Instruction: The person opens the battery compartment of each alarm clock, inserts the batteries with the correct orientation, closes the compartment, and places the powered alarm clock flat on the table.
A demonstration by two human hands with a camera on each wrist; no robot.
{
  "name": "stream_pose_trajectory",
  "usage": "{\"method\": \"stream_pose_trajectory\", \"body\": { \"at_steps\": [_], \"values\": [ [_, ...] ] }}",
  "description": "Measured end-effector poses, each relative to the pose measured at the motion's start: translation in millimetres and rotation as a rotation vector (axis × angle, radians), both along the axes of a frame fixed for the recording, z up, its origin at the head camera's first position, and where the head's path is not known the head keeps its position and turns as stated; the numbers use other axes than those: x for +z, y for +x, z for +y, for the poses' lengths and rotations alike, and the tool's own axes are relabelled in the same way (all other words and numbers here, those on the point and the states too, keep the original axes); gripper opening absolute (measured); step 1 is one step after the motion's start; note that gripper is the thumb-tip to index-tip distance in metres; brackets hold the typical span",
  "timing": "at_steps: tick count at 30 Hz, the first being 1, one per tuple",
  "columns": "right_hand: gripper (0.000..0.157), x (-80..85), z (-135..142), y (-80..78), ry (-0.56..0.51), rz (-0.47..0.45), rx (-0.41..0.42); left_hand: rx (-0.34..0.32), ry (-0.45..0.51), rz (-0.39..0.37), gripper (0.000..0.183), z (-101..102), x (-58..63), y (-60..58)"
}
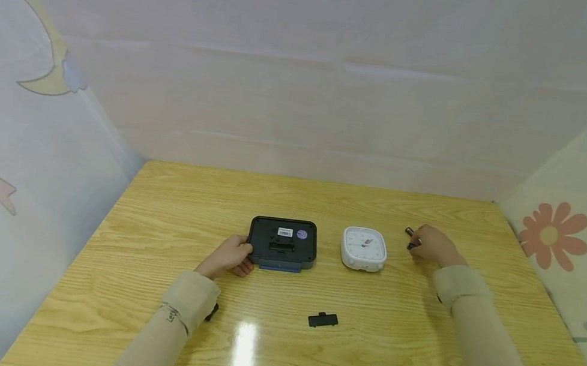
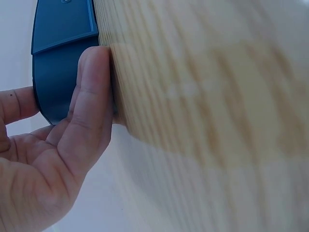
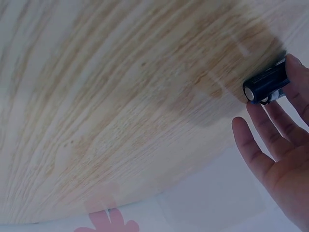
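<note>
My left hand (image 1: 231, 255) grips the lower left corner of a black rectangular clock (image 1: 266, 228), which lies with its back up. Its uncovered battery slot and a white barcode label show. Close by in the left wrist view, the thumb and fingers (image 2: 91, 92) hold the clock's edge (image 2: 55, 72). At the right, my right hand (image 1: 432, 245) pinches a dark battery (image 3: 265, 82) between thumb and fingers. A second battery (image 3: 273, 96) shows partly behind it; whether it is also held cannot be told. A black battery cover (image 1: 323, 320) lies in front of the clock.
A white alarm clock (image 1: 364, 249) lies face up between the two hands. The wooden table (image 1: 360, 360) reaches back to a pale curtain (image 1: 328, 114), with patterned cloth on both sides. A small dark object (image 1: 212, 312) shows beside the left cuff.
</note>
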State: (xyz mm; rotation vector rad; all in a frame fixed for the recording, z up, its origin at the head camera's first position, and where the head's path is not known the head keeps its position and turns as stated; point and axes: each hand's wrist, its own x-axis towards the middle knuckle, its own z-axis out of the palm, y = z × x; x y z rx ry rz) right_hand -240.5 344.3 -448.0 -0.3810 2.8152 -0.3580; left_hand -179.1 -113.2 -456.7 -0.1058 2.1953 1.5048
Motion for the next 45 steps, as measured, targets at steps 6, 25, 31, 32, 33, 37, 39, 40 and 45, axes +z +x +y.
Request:
{"method": "stream_pose_trajectory", "body": {
  "at_steps": [6, 25, 31, 32, 33, 37, 39, 40, 45],
  "values": [
    [0.017, -2.0, 3, 2.3, 0.023, 0.055, 0.024, -0.005, 0.007, 0.004, 0.039, 0, -2.1, -0.8],
    [0.021, 17.1, 5, 19.4, -0.063, 0.118, -0.047, -0.021, 0.012, -0.004, 0.04, -1, 8.0, 3.1],
    [0.02, 20.1, 4, 22.0, -0.115, 0.133, -0.065, -0.016, 0.014, -0.002, 0.04, -2, -2.4, -1.1],
    [0.019, 20.5, 3, 22.0, -0.127, 0.137, -0.066, -0.014, 0.015, -0.003, 0.04, -2, -2.4, -1.3],
    [0.018, 20.5, 3, 21.6, -0.141, 0.144, -0.066, -0.013, 0.016, -0.005, 0.04, -1, -2.3, -1.3],
    [0.015, 22.7, -1, 20.4, -0.18, 0.186, -0.049, -0.007, 0.011, -0.005, 0.039, -1, -2.2, -1.7],
    [0.016, 24.6, -5, 19.9, -0.186, 0.211, -0.039, -0.007, 0.009, -0.005, 0.04, -1, -2.3, -1.7],
    [0.016, 26.1, -7, 20.1, -0.19, 0.215, -0.038, -0.007, 0.008, -0.004, 0.039, -1, -2.5, -1.8],
    [0.019, 30.8, -19, 19.8, -0.22, 0.211, -0.038, -0.01, 0.006, -0.005, 0.04, -1, -3.7, -2.6]
  ]
}}
